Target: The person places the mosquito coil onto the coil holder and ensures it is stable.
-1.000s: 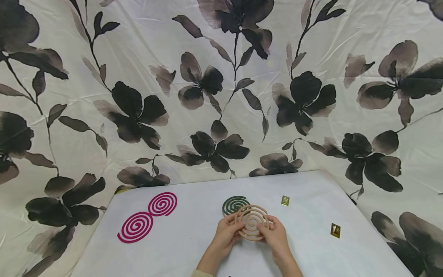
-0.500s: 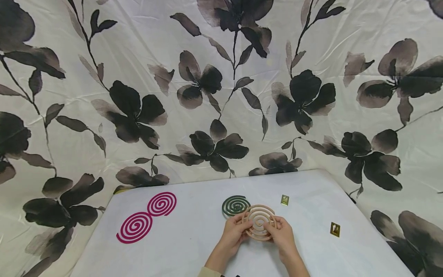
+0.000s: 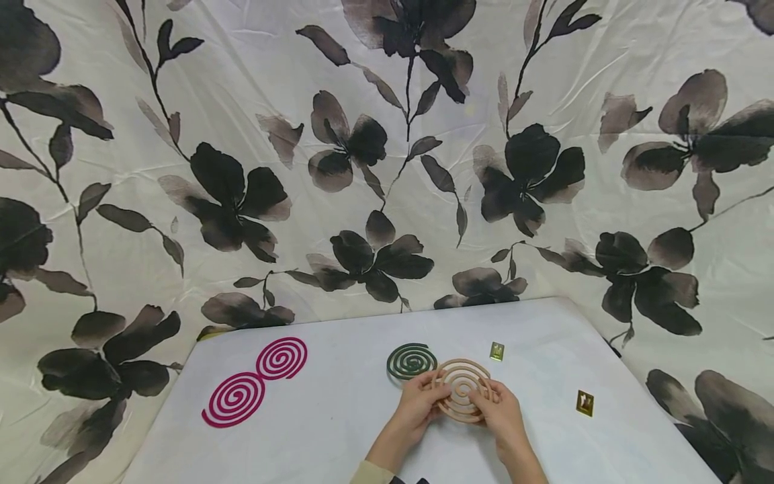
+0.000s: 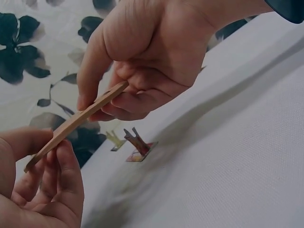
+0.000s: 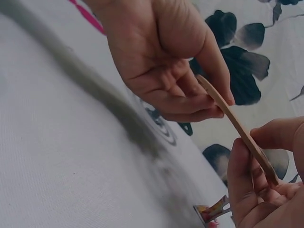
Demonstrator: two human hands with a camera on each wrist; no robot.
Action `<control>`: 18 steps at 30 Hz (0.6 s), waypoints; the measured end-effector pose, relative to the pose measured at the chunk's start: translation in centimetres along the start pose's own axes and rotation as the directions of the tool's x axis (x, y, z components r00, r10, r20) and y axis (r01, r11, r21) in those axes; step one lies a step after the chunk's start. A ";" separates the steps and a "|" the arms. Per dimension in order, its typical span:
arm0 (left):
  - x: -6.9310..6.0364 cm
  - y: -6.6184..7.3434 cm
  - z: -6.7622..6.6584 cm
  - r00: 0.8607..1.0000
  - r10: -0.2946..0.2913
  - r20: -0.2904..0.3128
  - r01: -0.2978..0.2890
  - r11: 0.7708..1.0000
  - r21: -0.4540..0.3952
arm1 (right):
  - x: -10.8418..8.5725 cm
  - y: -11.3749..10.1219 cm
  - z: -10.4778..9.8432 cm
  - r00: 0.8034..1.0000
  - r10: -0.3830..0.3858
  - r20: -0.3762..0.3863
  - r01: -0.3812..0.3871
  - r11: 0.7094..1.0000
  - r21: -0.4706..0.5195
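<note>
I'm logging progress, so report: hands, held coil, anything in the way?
Left hand and right hand pinching tan coil. Coil held above white table. Green coil near left hand; no obstruction visible.

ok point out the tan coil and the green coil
Tan coil point(image 3: 463, 388): head view, on the middle of its spiral.
Green coil point(image 3: 414, 362): head view, on the middle of its spiral.

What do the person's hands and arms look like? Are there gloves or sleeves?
No gloves: the left hand and right hand are bare. A beige sleeve shows on the left; a dark rounded thing shows on the right, too cut off to name.
</note>
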State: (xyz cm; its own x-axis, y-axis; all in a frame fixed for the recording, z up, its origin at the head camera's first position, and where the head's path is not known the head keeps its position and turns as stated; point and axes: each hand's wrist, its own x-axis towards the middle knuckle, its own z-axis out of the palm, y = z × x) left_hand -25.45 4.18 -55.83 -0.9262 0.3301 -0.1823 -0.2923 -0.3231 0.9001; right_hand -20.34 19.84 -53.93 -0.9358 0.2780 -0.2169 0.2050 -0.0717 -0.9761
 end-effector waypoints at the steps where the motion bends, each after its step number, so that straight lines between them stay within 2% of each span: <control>1: 0.0 -0.1 0.1 1.000 0.003 0.005 -0.003 1.000 -0.002 | -0.1 0.0 -0.1 1.000 0.001 -0.005 -0.001 1.000 0.000; 3: 0.1 -0.3 0.3 1.000 0.010 0.019 -0.010 1.000 0.003 | -0.1 0.1 -0.2 1.000 0.004 -0.016 -0.004 1.000 -0.005; 10: 0.6 -0.7 0.9 0.999 -0.027 0.046 0.026 0.999 0.018 | 0.0 0.5 -0.8 0.999 0.024 -0.045 -0.025 0.999 -0.023; 18: 1.1 -0.9 1.3 0.997 -0.017 0.075 0.014 0.999 0.051 | 0.3 0.5 -1.3 0.998 0.021 -0.061 -0.023 0.999 -0.035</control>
State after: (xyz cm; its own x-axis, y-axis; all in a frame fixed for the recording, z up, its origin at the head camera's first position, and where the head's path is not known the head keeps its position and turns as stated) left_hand -25.94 5.99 -56.32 -0.9004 0.4015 -0.1677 -0.2926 -0.2733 0.9163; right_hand -20.12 21.15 -54.52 -0.9119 0.3347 -0.2376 0.2364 -0.0447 -0.9706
